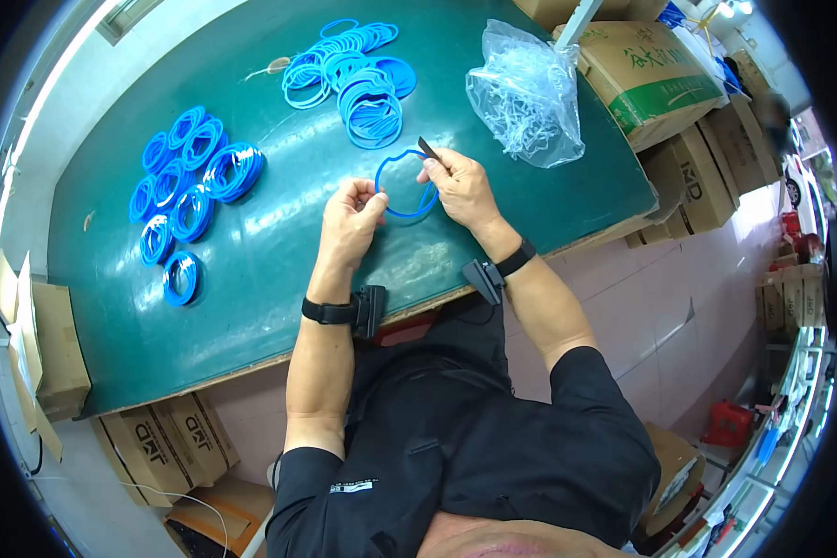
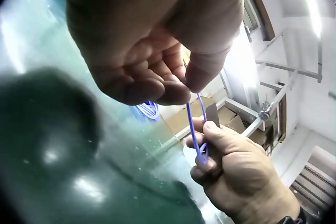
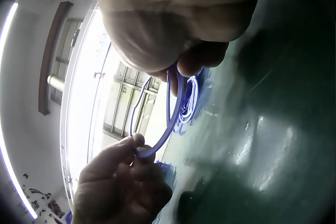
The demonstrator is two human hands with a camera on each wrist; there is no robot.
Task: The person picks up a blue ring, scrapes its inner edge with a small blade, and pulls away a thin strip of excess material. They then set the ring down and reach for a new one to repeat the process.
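Observation:
A thin blue ring [image 1: 405,215] is stretched between the two hands over the green table [image 1: 279,242]. The left hand [image 1: 351,223] pinches its left side between thumb and fingers. On the opposite side, the right hand [image 1: 462,191] grips the ring together with a flat, dark blade-like strip [image 1: 425,147]. In the left wrist view, this strip [image 2: 212,115] sticks up beyond the right thumb. The right wrist view shows the ring [image 3: 170,124] running from the right fingers down to the left fingertips. Beyond the hands lies a pile of loose blue rings [image 1: 374,112].
Several coiled bundles of blue rings [image 1: 231,172] lie on the left of the table. A clear plastic bag [image 1: 530,93] with pale strips sits at the back right. Cardboard cartons [image 1: 656,79] stand past the right edge, and more cartons [image 1: 163,446] below the left front edge.

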